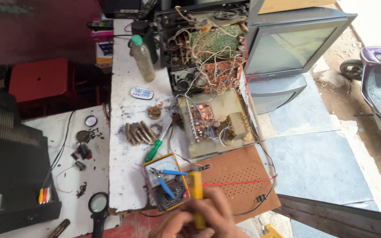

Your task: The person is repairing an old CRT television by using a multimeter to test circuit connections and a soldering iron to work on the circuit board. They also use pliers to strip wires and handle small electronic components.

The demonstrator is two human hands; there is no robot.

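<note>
My right hand [203, 218] sits at the bottom centre, shut on a yellow probe-like tool [195, 185] that points up. A red wire [239, 181] runs from the tool across a brown perforated board [243, 169]. Just left of the tool lies a yellow-cased analog meter [173, 194] with blue-handled pliers [167, 178] resting on it. Beyond it stands an open chassis with a circuit board and transformer [214, 123]. My left hand is out of view.
A green screwdriver [154, 150], a small remote [142, 93] and a plastic bottle [143, 57] are on the white bench [124, 176]. An opened set full of wires [203, 44] and a grey tube television [292, 48] stand behind. A magnifying glass [98, 205] lies left; a scooter [380, 83] is parked at the right.
</note>
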